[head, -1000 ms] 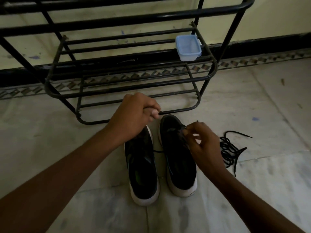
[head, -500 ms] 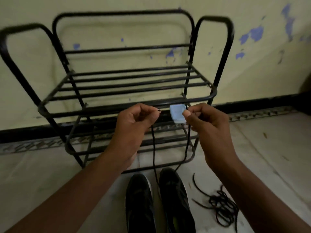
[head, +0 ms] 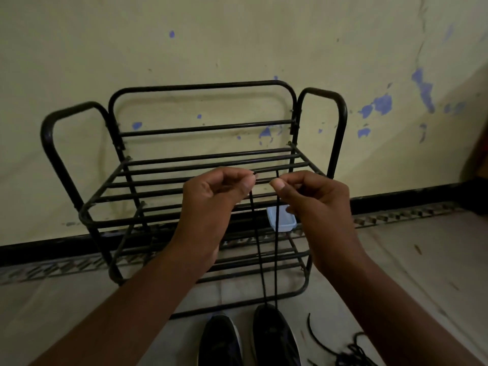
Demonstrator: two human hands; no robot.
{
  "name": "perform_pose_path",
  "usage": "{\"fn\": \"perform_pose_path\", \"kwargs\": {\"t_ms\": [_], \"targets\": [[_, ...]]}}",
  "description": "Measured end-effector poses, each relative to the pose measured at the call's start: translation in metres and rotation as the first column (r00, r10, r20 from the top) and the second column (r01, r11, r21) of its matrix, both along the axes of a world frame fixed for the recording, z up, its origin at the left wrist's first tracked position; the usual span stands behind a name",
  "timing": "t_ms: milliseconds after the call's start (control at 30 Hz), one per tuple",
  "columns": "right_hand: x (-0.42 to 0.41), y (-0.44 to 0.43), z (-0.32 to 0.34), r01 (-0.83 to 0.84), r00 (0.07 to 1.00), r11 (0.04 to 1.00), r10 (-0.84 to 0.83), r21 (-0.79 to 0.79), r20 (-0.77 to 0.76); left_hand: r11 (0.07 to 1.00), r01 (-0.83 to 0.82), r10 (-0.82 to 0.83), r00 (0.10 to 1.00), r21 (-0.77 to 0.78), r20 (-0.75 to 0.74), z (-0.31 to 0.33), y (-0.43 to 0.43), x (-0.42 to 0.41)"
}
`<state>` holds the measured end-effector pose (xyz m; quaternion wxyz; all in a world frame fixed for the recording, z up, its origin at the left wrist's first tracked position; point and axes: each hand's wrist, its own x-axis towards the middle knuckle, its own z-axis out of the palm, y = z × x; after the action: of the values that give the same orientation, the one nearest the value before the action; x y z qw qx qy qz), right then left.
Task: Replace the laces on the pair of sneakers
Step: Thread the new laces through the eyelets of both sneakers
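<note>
- Head view: a peeling yellow wall (head: 237, 48), a pale floor (head: 396, 260) and a black shoe rack (head: 200, 85) with a small plastic tub (head: 281, 221) on a shelf.
- Left hand (head: 211, 196) and right hand (head: 314, 199) are up high, each pinching one end of the black lace (head: 275, 260), strands taut.
- The lace drops into the right-side sneaker (head: 274, 339); the other sneaker (head: 220, 339) sits just beside it, with a loose lace pile (head: 351, 352) further right.

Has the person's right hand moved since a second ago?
Yes. The right hand has risen from the black sneaker to level with the top shelf of the black metal rack, pinching a thin black lace.
</note>
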<state>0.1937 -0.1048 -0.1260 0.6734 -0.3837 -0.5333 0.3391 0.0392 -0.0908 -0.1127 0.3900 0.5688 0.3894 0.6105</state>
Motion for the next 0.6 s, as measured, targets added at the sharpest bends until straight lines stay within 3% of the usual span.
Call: {"fn": "perform_pose_path", "kwargs": {"t_ms": [267,600], "targets": [[0.005,-0.001,0.002,-0.036,0.999,0.997,0.034,-0.072,-0.030,0.978,0.131,-0.108,0.983,-0.160,0.146,0.005,-0.012,0.007],[0.003,0.000,0.004,-0.035,0.999,0.999,0.034,-0.035,-0.017,0.982,0.120,-0.094,0.979,-0.143,0.179,0.002,-0.009,0.011]]}}
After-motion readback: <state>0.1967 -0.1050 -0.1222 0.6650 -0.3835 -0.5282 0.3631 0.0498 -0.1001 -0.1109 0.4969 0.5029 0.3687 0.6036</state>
